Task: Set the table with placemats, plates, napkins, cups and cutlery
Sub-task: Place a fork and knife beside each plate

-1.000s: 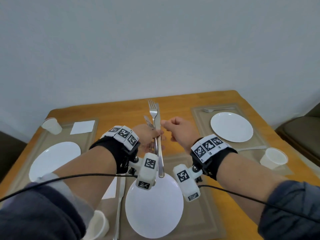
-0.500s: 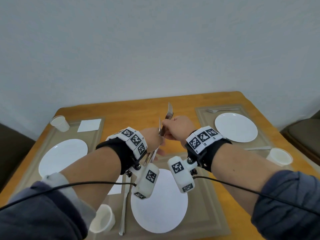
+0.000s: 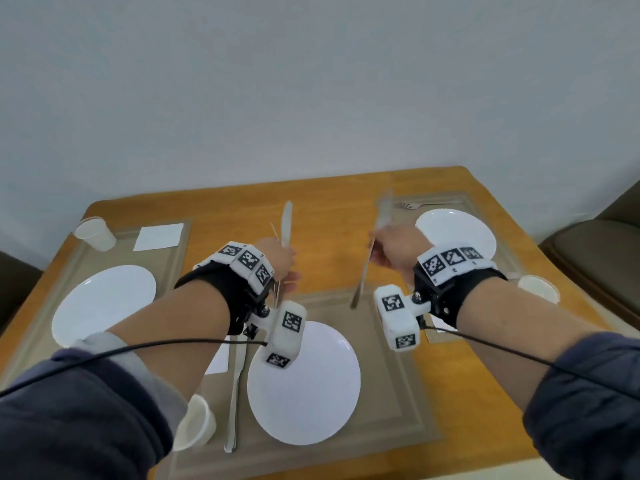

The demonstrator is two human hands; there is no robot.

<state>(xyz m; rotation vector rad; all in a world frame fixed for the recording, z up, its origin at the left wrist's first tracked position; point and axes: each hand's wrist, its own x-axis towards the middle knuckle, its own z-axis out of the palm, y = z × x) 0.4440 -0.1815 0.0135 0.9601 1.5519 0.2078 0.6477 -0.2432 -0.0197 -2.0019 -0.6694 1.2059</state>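
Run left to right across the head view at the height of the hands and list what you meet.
Left cup → napkin → left hand, gripping a knife → right hand, gripping a blurred utensil → right cup.

On the desk point(image 3: 329, 209), the near placemat point(image 3: 398, 403) carries a plate point(image 3: 304, 393), a piece of cutlery point(image 3: 235, 393) to its left, then a cup point(image 3: 195, 424). The left placemat point(image 3: 169, 268) and right placemat point(image 3: 471, 204) lie farther back.

The table point(image 3: 332, 216) is orange-brown wood. The placemats point(image 3: 391, 403) are tan. The plates point(image 3: 304, 393), cups point(image 3: 95, 233) and napkin point(image 3: 159, 236) are white. The wrist bands point(image 3: 214, 289) are black with black-and-white checkered squares.
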